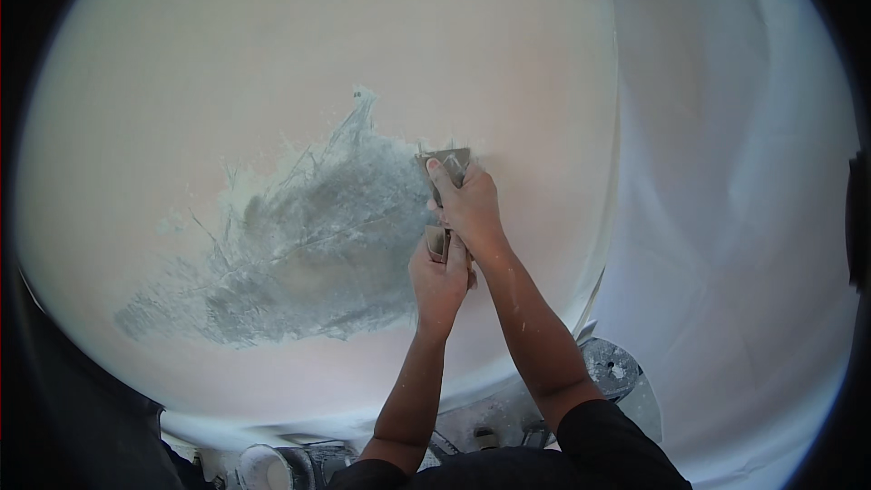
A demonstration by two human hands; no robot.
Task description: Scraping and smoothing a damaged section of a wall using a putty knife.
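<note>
A pale wall (272, 27) fills most of the view, with a rough grey scraped patch (308, 254) in its middle. My right hand (474, 209) is closed around a scraper (451, 161) with a wide dark blade, thumb pressed along it. That blade lies against the wall at the patch's upper right edge. Just below, my left hand (440, 281) grips a second, smaller scraper (436, 240), its blade pointing up. The two hands are very close together, perhaps touching. Both handles are mostly hidden by my fingers.
A white sheet (717, 200) hangs down the right side, beside the wall's edge. Below, a white bucket (265, 467) stands at the lower left. A round, dark, paint-spattered object (610, 369) is at the lower right, behind my right elbow.
</note>
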